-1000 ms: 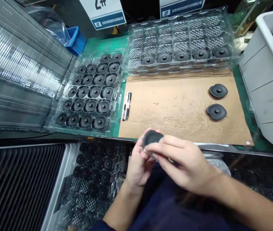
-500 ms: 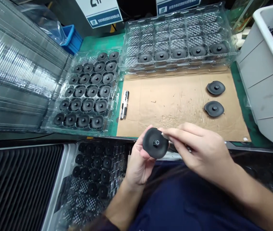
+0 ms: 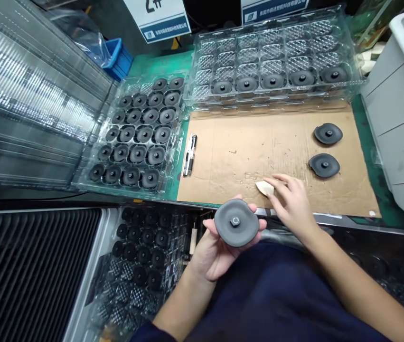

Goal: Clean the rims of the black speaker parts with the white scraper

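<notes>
Two trays of dark discs frame the bench, and we start far left with the stack of clear ribbed trays (image 3: 27, 104) leaning beside the workspace. Next along, the full clear tray (image 3: 136, 137) sits on the green mat, rows of black discs filling nearly every pocket. Just right of it, a pen (image 3: 189, 155) lies along the edge of the cardboard sheet (image 3: 240, 147). Below the bench edge, another tray of dark discs (image 3: 141, 247) sits low beside the person's lap.

Now the left hand (image 3: 216, 249): palm up, fingers curled loosely under the round black disc (image 3: 236, 222), cradling it flat with its small centre hub facing up, just off the near edge of the cardboard. Moving right, the right hand (image 3: 292, 202) rests on the cardboard, fingers stretched out and fingertips touching a small pale wedge-shaped piece (image 3: 265, 188); nothing gripped, just contact. Up top, the long clear tray (image 3: 273, 47) holds one row of discs. Farther right, two loose discs (image 3: 324, 165) lie on the cardboard, well apart from the hands, near the white bin (image 3: 397, 114).
</notes>
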Tool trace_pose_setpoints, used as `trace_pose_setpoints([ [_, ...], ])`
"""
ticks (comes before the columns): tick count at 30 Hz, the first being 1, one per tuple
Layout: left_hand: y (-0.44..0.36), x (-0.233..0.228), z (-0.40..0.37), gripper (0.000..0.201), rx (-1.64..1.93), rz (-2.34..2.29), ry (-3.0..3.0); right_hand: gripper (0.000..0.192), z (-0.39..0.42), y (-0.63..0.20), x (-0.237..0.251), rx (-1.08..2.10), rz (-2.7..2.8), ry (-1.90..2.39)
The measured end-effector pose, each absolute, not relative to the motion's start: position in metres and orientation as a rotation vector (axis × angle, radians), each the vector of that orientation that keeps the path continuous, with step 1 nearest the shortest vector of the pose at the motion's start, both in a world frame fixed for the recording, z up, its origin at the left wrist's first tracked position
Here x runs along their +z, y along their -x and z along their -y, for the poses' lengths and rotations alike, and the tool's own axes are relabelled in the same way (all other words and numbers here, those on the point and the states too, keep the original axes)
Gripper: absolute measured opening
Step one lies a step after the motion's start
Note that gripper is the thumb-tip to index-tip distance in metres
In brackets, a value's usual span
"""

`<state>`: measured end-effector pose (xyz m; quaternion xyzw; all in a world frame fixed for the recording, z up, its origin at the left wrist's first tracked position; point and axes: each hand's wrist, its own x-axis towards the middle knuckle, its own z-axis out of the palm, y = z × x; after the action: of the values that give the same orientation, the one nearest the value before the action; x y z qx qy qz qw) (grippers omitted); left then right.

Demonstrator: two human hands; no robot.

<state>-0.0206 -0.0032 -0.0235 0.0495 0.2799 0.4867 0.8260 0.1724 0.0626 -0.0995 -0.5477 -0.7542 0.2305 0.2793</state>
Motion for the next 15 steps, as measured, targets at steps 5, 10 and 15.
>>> trace_pose_setpoints([
  [5,0.019,-0.019,0.0,0.057,1.009,-0.611,-0.053,0.027,-0.04,-0.176,-0.079,0.792,1.919,1.389],
  [10,0.018,-0.022,0.004,0.058,1.105,-0.814,-0.297,0.024,-0.029,-0.173,-0.081,0.992,1.943,1.355],
  [15,0.02,-0.035,0.008,0.099,1.229,-1.227,-1.258,0.023,-0.026,-0.169,-0.076,1.002,1.943,1.308],
])
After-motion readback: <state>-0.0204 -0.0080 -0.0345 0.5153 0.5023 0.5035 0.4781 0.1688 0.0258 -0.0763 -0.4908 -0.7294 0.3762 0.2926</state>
